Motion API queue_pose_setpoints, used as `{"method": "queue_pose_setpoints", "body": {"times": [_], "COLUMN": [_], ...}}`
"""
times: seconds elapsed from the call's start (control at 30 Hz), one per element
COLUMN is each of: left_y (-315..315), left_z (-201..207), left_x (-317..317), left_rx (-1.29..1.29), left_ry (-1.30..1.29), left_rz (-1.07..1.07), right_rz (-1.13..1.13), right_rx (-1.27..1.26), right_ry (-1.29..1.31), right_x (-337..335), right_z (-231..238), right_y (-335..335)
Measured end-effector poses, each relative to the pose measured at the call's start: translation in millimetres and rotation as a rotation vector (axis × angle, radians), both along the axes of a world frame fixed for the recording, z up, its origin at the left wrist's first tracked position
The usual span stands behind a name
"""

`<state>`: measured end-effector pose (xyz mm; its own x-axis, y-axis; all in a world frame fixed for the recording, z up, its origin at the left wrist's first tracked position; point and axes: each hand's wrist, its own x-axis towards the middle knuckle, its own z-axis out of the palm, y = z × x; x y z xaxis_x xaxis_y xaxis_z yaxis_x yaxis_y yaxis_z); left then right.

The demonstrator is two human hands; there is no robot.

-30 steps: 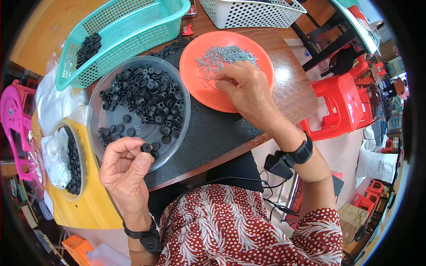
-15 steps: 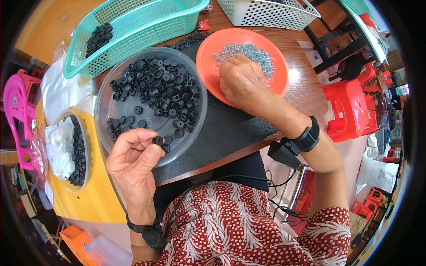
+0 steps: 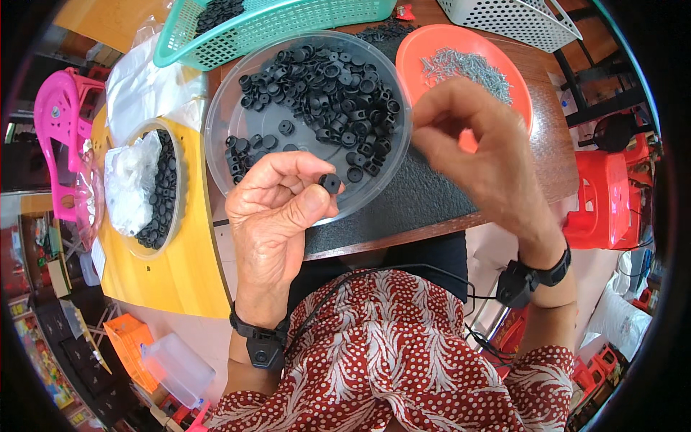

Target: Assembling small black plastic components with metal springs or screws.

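Between thumb and fingertips, my left hand [image 3: 277, 216] pinches a small round black plastic cap [image 3: 330, 183] with a hole in its middle. That hand is over the near edge of a clear round tub [image 3: 216, 144], which holds many loose black plastic pieces [image 3: 345, 93]. My right hand [image 3: 482, 144], smeared by motion, hangs between the tub and an orange plate [image 3: 522, 108]. Its fingers are curled together, and anything between them is too blurred to make out. On the plate lies a heap of small silvery screws [image 3: 471, 72].
A green basket [image 3: 288, 32] with black parts and a white basket [image 3: 511, 21] stand at the back. To the left, a yellow table [image 3: 194, 281] bears another tub of black pieces with a plastic bag [image 3: 133, 183] on it. Red stools [image 3: 597, 201] stand right.
My right hand has left the screw heap and come back toward me, off the plate. My left hand still pinches the cap, now turned more face-on. The whole view has shifted.
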<state>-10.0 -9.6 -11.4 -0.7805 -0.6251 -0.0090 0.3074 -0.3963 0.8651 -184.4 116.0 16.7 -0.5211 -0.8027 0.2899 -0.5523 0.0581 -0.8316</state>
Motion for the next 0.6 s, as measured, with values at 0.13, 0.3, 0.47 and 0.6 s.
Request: {"method": "queue_pose_setpoints", "body": {"times": [0.13,0.3,0.47,0.6], "left_y": [2.8,6.2,5.9,6.6], "left_z": [2.3,5.2,3.3,5.7], "left_x": [-0.8,1.2,5.4,5.6], "left_rx": [-0.04,-0.102,-0.199,-0.281], "left_ry": [-0.038,-0.059,-0.12,-0.099], "left_rz": [0.019,0.031,0.055,0.038], "right_rz": [0.187,0.228,0.251,0.24], "right_rx": [-0.001,0.047,0.107,0.126], "right_ry": [-0.396,-0.512,-0.516,-0.548], "right_x": [24.1,30.4,30.4,32.1], "right_z": [9.2,10.1,7.6,9.3], "right_y": [-3.0,-5.4,-7.8,-6.5]}}
